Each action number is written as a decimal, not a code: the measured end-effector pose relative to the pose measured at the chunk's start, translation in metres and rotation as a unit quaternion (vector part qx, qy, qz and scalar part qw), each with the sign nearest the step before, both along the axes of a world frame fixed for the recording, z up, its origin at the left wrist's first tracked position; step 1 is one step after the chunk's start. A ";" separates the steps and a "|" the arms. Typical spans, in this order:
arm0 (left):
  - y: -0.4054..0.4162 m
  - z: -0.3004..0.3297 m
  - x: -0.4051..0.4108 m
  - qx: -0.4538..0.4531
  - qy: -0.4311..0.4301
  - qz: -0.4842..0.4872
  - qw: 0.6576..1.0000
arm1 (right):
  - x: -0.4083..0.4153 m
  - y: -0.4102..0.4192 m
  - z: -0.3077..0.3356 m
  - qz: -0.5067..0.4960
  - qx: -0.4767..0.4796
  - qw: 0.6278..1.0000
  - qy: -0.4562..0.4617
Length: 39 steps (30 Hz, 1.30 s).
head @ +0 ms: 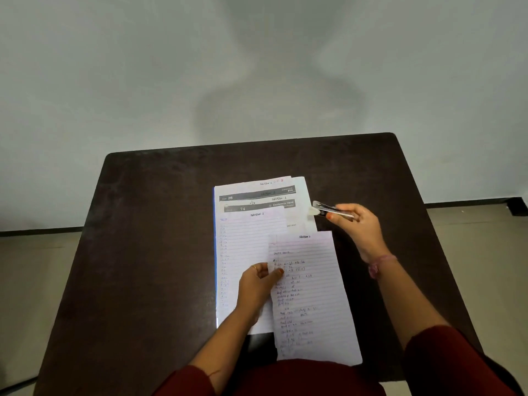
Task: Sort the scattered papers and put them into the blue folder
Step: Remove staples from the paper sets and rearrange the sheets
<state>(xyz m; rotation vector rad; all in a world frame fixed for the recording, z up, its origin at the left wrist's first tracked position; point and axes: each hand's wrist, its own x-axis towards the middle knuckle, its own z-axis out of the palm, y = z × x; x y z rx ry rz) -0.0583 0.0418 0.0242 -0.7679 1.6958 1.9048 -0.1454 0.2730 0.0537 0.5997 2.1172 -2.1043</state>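
Pinching thin lined sheet [311,295], left hand [257,284]

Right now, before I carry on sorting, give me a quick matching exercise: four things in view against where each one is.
Things:
1. left hand
2. right hand
3. stack of papers
4. blue folder

Places:
A. showing only as a thin edge along the stack's left side
B. pinching the left edge of the loose lined sheet
C. lying flat at the middle of the dark table
D. raised beside the stack's top right corner, gripping a metal clip

Pairs: 1-B, 2-D, 3-C, 4-A
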 end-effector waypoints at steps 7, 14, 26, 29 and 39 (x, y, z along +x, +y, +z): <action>0.003 0.007 0.015 -0.049 0.020 0.000 0.999 | 0.070 0.011 -0.036 -0.215 0.173 0.961 -0.024; 0.000 0.016 0.020 -0.048 0.019 0.056 0.997 | 0.093 -0.003 -0.055 -0.243 0.237 0.941 -0.006; -0.016 0.030 0.030 -0.026 0.075 0.153 0.985 | 0.096 -0.017 -0.026 -0.123 0.240 0.963 0.002; -0.030 0.040 0.030 -0.013 0.101 0.177 0.979 | 0.100 -0.040 -0.012 -0.031 0.122 0.992 0.017; -0.141 0.057 0.021 -0.037 0.104 0.220 0.969 | 0.102 -0.140 -0.006 0.132 -0.028 0.990 -0.042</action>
